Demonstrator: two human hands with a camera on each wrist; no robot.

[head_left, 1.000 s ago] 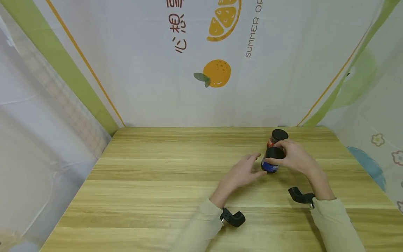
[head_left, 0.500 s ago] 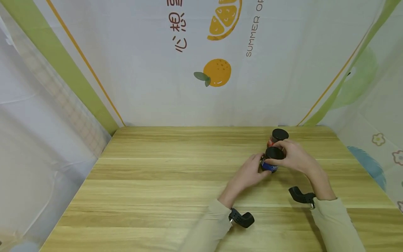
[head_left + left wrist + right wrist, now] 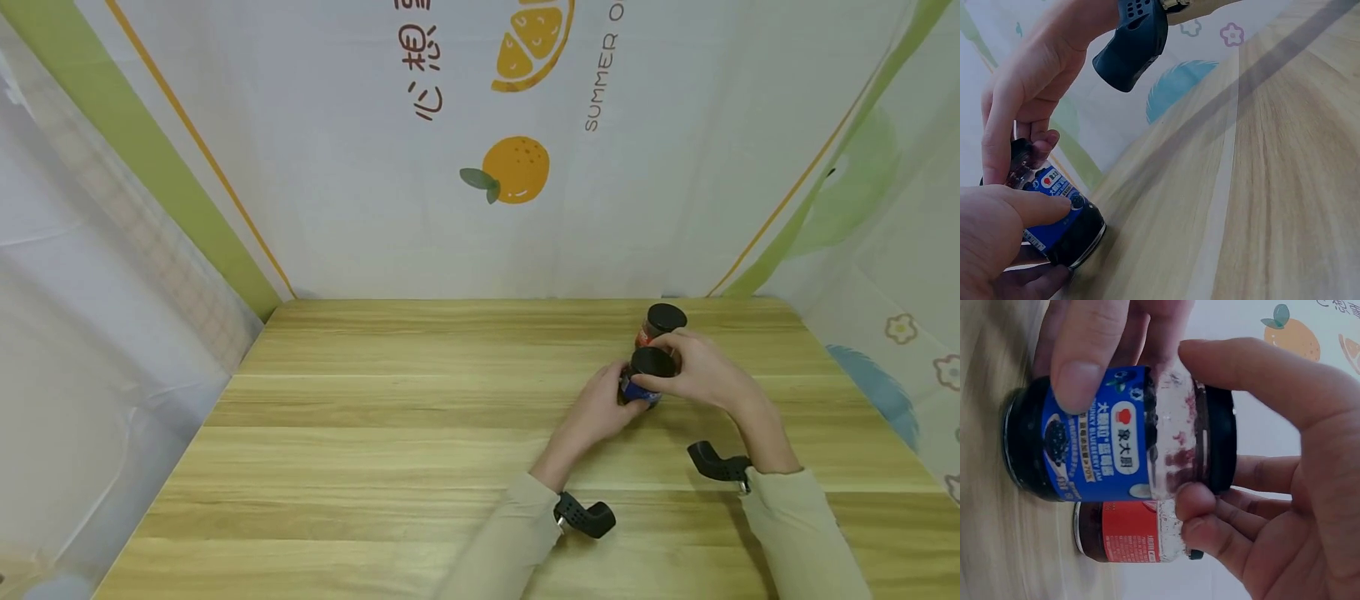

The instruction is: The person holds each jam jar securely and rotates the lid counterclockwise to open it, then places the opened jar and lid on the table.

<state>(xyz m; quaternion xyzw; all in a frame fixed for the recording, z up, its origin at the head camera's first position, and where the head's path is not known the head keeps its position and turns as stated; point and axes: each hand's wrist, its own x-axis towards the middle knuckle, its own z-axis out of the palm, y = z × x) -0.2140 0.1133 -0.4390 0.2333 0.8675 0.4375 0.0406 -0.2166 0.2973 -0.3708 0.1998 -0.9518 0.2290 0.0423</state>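
A glass jar of blueberry jam (image 3: 642, 392) with a blue label and black lid (image 3: 1221, 440) stands toward the right of the table. My left hand (image 3: 600, 406) grips its lower body, the thumb lying across the label in the left wrist view. At the top, my right hand (image 3: 701, 375) holds the jar by the lid and neck between thumb and fingers. Smears of dark jam show on the clear glass under the lid. Just behind is a second jar (image 3: 666, 318), red-labelled with a black lid, partly hidden by the right hand and the first jar.
The wooden table (image 3: 360, 450) reaches back to a white printed cloth (image 3: 375, 208) hanging behind it. Patterned cloth also hangs at both sides. Black camera mounts (image 3: 588, 517) sit on the wrists.
My left hand has moved right and closed round the lower part of the blueberry jam jar. The right hand has stayed at its lid, and both jars stand where they were.
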